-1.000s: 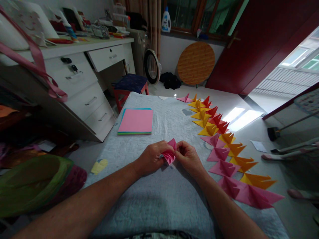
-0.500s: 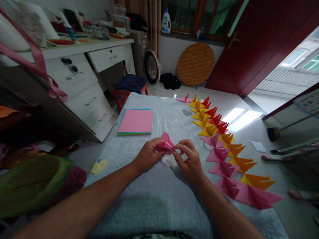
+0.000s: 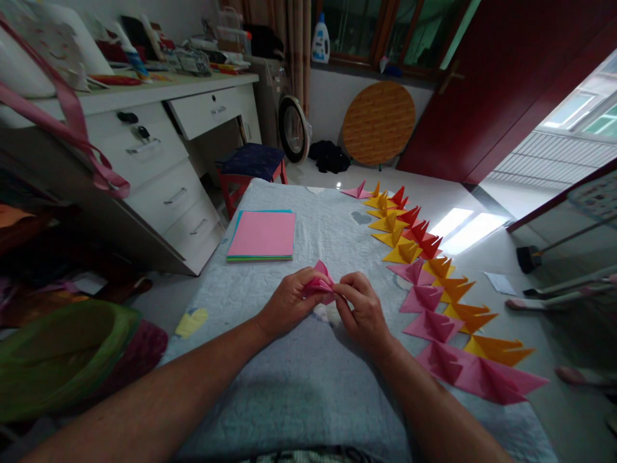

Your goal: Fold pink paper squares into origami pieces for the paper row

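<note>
Between my hands, above the cloth-covered table (image 3: 284,386), is a pink folded paper crane (image 3: 320,283), partly hidden by my fingers. My left hand (image 3: 292,297) grips its body from the left, thumb below and fingers over the top. With thumb and forefinger, my right hand (image 3: 359,302) pinches its narrow right end. Beyond my left hand lies a stack of square paper (image 3: 263,235), pink on top, with blue and green edges showing. To the right of my right hand, pink folded cranes (image 3: 421,299) stand in a row.
Yellow cranes (image 3: 405,252), red cranes (image 3: 427,239) and orange cranes (image 3: 460,312) line the table's right side. A stool (image 3: 253,164) stands past the far left corner. A white drawer cabinet (image 3: 144,164) is at left, with a green bin (image 3: 67,354) nearer me.
My right hand has shifted slightly left, its fingers closing tighter on the crane's right end. The crane is turned a little and more covered by my left fingers.
</note>
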A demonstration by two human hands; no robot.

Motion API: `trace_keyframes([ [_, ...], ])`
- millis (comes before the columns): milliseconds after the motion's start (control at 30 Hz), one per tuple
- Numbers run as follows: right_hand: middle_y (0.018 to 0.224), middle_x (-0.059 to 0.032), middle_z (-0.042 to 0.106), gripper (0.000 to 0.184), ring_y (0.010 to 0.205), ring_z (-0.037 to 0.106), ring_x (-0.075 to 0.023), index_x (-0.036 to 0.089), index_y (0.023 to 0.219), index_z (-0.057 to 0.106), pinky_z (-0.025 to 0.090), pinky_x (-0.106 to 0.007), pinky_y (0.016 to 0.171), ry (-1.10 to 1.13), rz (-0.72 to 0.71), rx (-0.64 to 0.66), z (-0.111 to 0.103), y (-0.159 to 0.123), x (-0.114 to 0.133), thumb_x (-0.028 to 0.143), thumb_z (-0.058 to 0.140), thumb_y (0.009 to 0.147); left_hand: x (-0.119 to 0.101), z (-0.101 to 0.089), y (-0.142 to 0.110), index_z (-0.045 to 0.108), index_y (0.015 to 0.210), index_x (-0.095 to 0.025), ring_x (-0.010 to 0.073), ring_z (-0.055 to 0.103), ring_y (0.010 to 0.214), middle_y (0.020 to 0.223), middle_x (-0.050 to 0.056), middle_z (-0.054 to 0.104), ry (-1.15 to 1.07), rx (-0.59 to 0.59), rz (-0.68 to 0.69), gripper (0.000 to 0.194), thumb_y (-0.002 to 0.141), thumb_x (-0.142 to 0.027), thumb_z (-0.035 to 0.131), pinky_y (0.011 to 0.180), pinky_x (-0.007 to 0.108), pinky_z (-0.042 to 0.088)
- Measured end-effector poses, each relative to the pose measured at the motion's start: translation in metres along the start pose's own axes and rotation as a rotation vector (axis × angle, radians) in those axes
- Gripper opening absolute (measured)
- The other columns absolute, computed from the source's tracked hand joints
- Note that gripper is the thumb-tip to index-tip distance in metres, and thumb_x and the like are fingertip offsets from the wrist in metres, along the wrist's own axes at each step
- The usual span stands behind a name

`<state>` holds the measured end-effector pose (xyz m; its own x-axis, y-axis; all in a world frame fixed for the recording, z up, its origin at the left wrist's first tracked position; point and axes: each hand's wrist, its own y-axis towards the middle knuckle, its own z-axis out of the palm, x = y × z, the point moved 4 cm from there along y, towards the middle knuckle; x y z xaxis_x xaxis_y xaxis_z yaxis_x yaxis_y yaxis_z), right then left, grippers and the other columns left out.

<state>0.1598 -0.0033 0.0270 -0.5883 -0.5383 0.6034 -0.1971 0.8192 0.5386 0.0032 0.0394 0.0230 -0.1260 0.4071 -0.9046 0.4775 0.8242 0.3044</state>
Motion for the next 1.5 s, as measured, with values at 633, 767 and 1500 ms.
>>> trace_keyframes([
  [633,0.065,0.0031,0.050,0.025,0.060,0.043,-0.0129,0.021,0.078,0.062,0.034,-0.026,0.057,0.548,0.543,0.068,0.005,0.005,-0.026,0.043,0.057,0.090,0.000,0.003,-0.001,0.068,0.083,-0.017,0.0140,0.058,0.078,0.082,0.001,0.064,-0.008,0.149,0.004,0.011,0.090,-0.025,0.065,0.073,0.026,0.044],
  [767,0.065,0.0025,0.050,0.031,0.061,0.043,-0.0125,0.020,0.072,0.060,0.034,-0.026,0.057,0.578,0.533,0.113,0.005,0.008,-0.019,0.047,0.060,0.087,0.000,0.004,-0.001,0.068,0.081,-0.017,0.0139,0.058,0.076,0.080,0.001,0.064,-0.020,0.158,-0.008,0.011,0.089,-0.025,0.065,0.072,0.025,0.044],
  [1500,0.062,0.0034,0.052,0.016,0.058,0.046,-0.0117,0.021,0.071,0.057,0.035,-0.025,0.055,0.492,0.526,0.044,0.009,0.002,-0.022,0.032,0.066,0.079,-0.002,0.009,-0.003,0.066,0.076,-0.017,0.0122,0.055,0.073,0.077,-0.001,0.061,-0.042,0.174,0.052,0.012,0.086,-0.022,0.070,0.070,0.024,0.041],
])
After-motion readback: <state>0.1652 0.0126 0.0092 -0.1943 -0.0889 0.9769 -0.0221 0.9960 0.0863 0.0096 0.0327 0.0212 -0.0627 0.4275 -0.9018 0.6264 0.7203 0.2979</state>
